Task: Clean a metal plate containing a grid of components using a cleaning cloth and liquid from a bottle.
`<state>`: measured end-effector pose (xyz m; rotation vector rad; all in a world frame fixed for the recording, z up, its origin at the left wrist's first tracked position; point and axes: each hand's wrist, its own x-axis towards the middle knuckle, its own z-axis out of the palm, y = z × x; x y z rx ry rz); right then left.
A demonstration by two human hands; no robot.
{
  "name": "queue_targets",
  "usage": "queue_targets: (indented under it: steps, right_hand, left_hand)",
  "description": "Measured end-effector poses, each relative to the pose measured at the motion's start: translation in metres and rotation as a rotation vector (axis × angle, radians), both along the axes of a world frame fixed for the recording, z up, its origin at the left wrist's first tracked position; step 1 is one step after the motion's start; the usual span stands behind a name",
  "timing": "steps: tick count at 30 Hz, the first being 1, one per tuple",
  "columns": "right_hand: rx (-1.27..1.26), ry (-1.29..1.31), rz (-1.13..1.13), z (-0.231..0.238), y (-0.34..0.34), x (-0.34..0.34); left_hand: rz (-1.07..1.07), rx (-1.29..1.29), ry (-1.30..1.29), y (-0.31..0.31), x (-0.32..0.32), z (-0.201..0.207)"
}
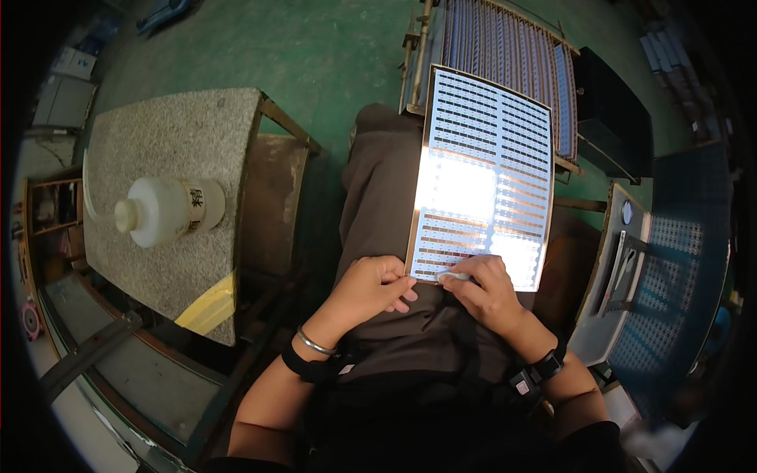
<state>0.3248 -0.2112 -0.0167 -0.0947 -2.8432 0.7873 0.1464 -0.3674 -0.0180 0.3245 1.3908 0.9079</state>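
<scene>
Green floor [229, 51] backs a panel [493, 150], long axis pointing forward, left grip [369, 293] pinching its corner, right grip [490, 293] a white wad [455, 277].

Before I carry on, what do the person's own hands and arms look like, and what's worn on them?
The left hand and right hand are ungloved. The left arm wears a rounded silver-coloured bangle and a black band at the wrist. The right arm wears a black wrist strap with a dark, boxy device and a small pale square. Dark sleeves leave both forearms bare.

Head fisheye, looking down, near hands [377, 292] [490, 296]
</scene>
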Motion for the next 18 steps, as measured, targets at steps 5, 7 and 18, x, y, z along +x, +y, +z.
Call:
queue_targets:
  steps: [5, 7, 18]
  right_hand:
    - [0.043, -0.019, 0.004, 0.001, -0.006, -0.016]
    - [0.055, -0.017, 0.012, 0.000, -0.006, -0.036]
    - [0.127, -0.065, 0.054, 0.000, -0.009, -0.041]
  left_hand:
    - [-0.001, -0.004, 0.035, 0.002, 0.002, 0.000]
    - [0.008, -0.005, 0.036, 0.003, 0.003, -0.002]
    - [0.108, 0.038, 0.073, 0.002, 0.012, -0.010]
